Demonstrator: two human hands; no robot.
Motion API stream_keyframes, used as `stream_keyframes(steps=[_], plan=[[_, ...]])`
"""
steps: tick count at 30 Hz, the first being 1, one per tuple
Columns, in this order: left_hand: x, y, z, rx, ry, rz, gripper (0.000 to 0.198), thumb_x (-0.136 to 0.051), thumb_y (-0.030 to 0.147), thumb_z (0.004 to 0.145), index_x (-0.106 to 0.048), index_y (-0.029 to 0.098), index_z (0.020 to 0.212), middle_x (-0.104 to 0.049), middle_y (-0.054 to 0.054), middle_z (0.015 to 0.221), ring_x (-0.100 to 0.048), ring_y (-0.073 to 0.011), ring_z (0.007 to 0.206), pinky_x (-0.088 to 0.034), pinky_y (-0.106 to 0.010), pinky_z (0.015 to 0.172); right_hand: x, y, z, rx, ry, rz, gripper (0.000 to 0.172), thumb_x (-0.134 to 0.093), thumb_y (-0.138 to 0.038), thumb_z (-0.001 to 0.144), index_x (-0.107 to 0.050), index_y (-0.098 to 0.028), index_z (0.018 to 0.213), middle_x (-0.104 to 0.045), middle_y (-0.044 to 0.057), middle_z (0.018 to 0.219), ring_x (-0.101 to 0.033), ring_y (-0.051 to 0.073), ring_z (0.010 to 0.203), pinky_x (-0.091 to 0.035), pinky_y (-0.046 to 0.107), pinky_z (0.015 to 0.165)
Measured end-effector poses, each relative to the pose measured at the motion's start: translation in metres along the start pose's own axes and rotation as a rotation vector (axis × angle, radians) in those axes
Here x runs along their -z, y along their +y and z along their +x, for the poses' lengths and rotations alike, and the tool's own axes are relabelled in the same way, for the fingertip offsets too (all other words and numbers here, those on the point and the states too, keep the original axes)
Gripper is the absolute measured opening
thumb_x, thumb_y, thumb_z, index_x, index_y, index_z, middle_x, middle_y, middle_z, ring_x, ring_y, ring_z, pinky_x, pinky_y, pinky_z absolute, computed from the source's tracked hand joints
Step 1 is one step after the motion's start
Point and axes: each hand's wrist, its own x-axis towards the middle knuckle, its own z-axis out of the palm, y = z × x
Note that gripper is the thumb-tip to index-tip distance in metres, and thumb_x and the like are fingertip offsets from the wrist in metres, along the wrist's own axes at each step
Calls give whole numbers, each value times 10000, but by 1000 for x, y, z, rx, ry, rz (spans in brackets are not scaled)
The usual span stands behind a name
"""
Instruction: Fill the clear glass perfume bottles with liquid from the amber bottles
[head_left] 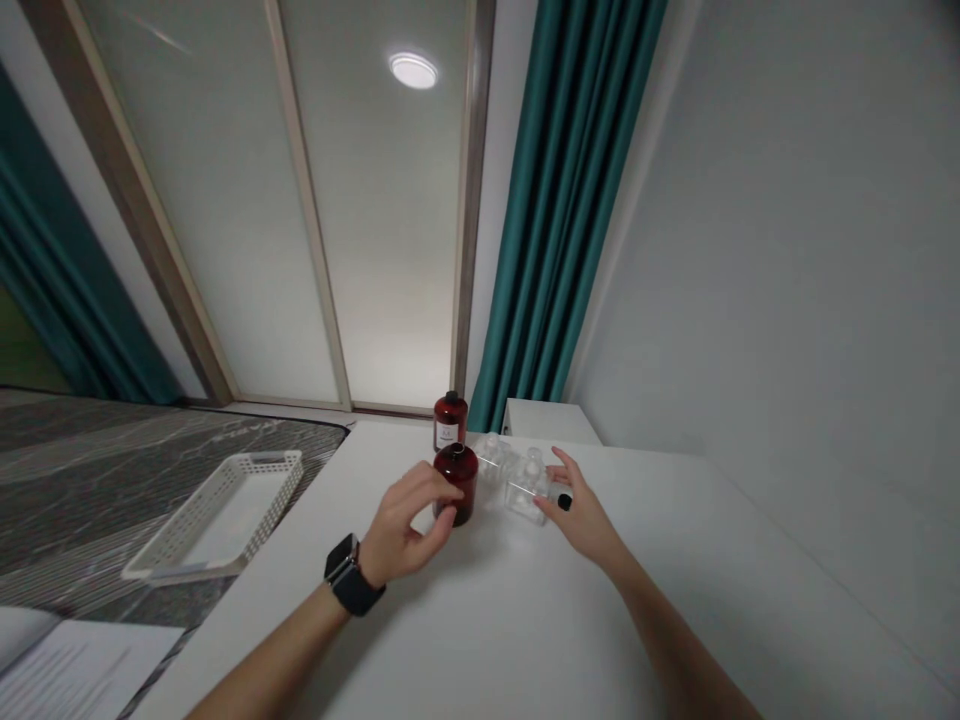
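My left hand, with a black watch on its wrist, is at the left side of a dark amber bottle. Its fingers are curved with a gap before the thumb, and the fingertips overlap the bottle; whether they touch it I cannot tell. Behind stands a second amber bottle with a white label and black top. My right hand has thumb and fingers spread beside a clear square bottle. A small black cap shows between them. Another clear bottle sits farther back.
A white table carries the bottles. At its left, lower down, a white perforated basket rests on a grey patterned surface, near printed papers. Behind are a white box-like piece, a teal curtain and a wall on the right.
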Motion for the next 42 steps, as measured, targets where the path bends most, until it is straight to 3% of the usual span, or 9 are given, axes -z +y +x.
stream_keyframes(steps=[2,4,11,17,22,27,29,34,42], plan=[[3,-11,1,100,159,76,165,-543,233,878,-592,208,1034,-639,-59,889,-593,-216,826,-503,-366,751,-4,1,6,19,-1,-33,741,-628,-398,825,-288,-249,1466,-615,107,1245,-589,259,1200,-413,487,1083],[1,-25,0,237,243,105,302,-550,265,882,-519,201,1176,-611,-63,964,-589,-218,870,-504,-374,772,-8,6,11,29,6,-52,719,-609,-405,839,-292,-250,1465,-610,111,1270,-583,261,1225,-414,487,1080],[-22,-54,-22,501,20,-107,639,-651,324,826,-367,174,1378,-530,-148,1314,-540,-300,1199,-466,-480,963,-16,33,17,36,63,-146,690,-603,-406,853,-296,-273,1457,-598,134,1363,-560,294,1280,-349,551,1103],[-32,-50,-24,511,-33,-222,675,-696,216,783,-399,165,1386,-521,-138,1404,-508,-298,1285,-365,-503,1104,-18,37,15,34,73,-252,746,-634,-389,842,-269,-271,1481,-543,136,1441,-481,323,1355,-171,608,1162],[-37,-48,-23,561,-13,-243,684,-686,189,787,-386,178,1402,-550,-128,1391,-535,-280,1268,-387,-484,1101,-3,40,3,51,21,-319,860,-702,-343,758,-281,-269,1504,-513,118,1426,-460,336,1330,-315,539,1104],[-40,-51,-24,632,-17,-284,634,-696,238,784,-428,190,1357,-601,-118,1333,-606,-280,1182,-494,-460,988,18,47,-4,67,-42,-364,502,-632,-269,783,-563,-272,1280,-636,56,1067,-594,278,1014,-460,465,939],[-40,-50,-25,648,-6,-279,628,-710,257,772,-439,193,1336,-610,-119,1318,-625,-283,1151,-517,-451,947,21,50,-3,75,-46,-377,430,-609,-261,798,-595,-263,1228,-631,53,1024,-590,264,966,-479,436,903],[-35,-37,-28,627,-22,-265,644,-743,251,739,-464,188,1316,-634,-125,1284,-646,-277,1084,-529,-442,910,20,58,-1,70,-24,-423,471,-612,-222,780,-584,-242,1249,-624,70,1010,-582,275,950,-473,443,886],[-32,-29,-32,596,-121,-268,657,-771,219,728,-489,204,1321,-625,-115,1309,-611,-294,1151,-477,-456,965,17,62,-1,69,-39,-433,476,-590,-194,779,-573,-221,1253,-630,64,1003,-595,260,937,-491,423,874]])
